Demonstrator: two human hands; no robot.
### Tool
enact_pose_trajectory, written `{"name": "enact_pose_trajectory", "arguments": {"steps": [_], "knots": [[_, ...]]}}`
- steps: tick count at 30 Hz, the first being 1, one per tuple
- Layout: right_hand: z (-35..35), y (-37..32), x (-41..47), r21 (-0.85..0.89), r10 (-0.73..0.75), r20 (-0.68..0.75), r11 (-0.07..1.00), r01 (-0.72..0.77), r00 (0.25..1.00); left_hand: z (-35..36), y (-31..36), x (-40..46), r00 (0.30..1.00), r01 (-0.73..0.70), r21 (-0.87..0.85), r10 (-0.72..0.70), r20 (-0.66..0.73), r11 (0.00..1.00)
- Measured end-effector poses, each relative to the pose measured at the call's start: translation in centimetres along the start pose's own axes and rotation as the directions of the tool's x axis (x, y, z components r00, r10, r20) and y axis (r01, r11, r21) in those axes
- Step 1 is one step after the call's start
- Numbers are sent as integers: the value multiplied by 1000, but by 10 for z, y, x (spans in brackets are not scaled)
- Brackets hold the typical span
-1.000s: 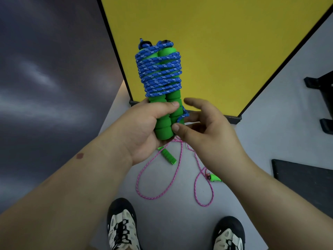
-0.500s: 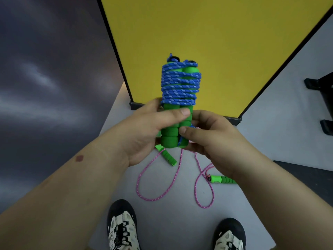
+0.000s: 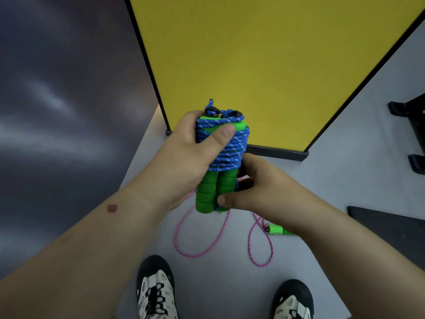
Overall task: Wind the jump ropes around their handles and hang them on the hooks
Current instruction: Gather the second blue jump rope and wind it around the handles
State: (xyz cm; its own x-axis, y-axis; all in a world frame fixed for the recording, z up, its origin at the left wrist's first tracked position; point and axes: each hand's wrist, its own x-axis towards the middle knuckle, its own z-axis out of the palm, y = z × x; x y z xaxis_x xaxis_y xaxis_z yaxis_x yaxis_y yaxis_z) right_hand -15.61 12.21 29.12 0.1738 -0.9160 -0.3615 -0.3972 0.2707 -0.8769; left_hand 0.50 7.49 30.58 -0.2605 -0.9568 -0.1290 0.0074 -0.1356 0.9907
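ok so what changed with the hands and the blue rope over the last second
The left hand slid up from the bare green handles onto the blue rope coils, thumb now pressed across the top. The right hand closed in and now pinches the lower end of the handles, where a second ago it hovered open. The bundle sits lower in view. The pink rope on the floor stayed put.

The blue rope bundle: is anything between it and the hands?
No. The left hand grips the blue rope bundle's wound top; the right hand pinches its green handles. No hooks are visible.
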Motion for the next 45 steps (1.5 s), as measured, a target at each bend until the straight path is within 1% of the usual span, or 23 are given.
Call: {"name": "enact_pose_trajectory", "arguments": {"steps": [1,2,3,4,5,7,8,12,17,21,23,25,27,28,30,32,35,36,38,40,41,43,45], "knots": [[-2,-2,0,24,-8,-46,1000,9,999,0,0,0,1000,-21,107,21,0,994],[-4,-5,-1,77,-25,-156,996,38,987,1,0,-1,999,-49,220,49,8,974],[-7,-9,-2,113,-67,-309,988,106,949,2,0,-3,997,-77,333,76,16,940],[-9,-13,-4,72,-156,-454,975,211,877,2,-1,-5,995,-96,428,96,23,899],[-11,-17,-6,-49,-287,-527,950,308,800,1,-2,-6,994,-105,478,103,31,872],[-9,-19,-8,-280,-493,-496,870,406,715,3,-5,-8,993,-120,531,97,70,839],[-7,-17,-7,-320,-522,-467,852,413,714,4,-7,-9,991,-131,565,93,96,815],[-6,-10,-2,-424,-501,-418,845,325,758,7,-17,-9,987,-146,661,64,147,736],[-11,-12,-3,-413,-381,-340,882,227,860,7,-23,-8,981,-194,722,112,161,665],[-3,-13,-6,-578,-451,-337,792,197,826,8,-22,-7,981,-194,737,117,155,648],[-2,-14,-6,-599,-478,-344,775,202,808,8,-21,-7,980,-200,734,125,157,649],[-5,-17,-6,-486,-417,-409,852,193,811,7,-19,-8,981,-191,716,117,152,672],[-13,-19,-4,-185,-261,-505,964,192,823,4,-18,-9,981,-191,721,117,153,666],[-16,-19,-3,17,-182,-523,975,224,832,3,-18,-9,980,-197,731,121,156,653],[-20,-19,1,366,-94,-503,877,310,859,2,-17,-10,978,-210,751,129,165,626],[-23,-15,6,518,-104,-460,775,362,882,5,-17,-12,978,-210,784,128,167,584],[-25,-13,6,564,-201,-365,729,388,909,8,-15,-12,987,-153,820,38,158,551],[-25,-13,5,552,-232,-337,736,391,912,7,-16,-11,985,-130,805,-15,170,579],[-24,-14,3,505,-257,-294,775,378,920,6,-16,-9,975,-101,693,-66,210,714],[-23,-14,2,465,-252,-255,814,348,933,7,-16,-7,977,-105,527,-10,211,844],[-23,-14,1,460,-253,-228,823,333,940,8,-14,-7,981,-121,461,35,192,879],[-24,-16,-1,460,-261,-192,827,322,946,11,-9,-7,982,-168,387,121,144,906],[-26,-17,-3,427,-264,-234,837,343,936,15,-4,-8,977,-210,376,186,99,903]]}}
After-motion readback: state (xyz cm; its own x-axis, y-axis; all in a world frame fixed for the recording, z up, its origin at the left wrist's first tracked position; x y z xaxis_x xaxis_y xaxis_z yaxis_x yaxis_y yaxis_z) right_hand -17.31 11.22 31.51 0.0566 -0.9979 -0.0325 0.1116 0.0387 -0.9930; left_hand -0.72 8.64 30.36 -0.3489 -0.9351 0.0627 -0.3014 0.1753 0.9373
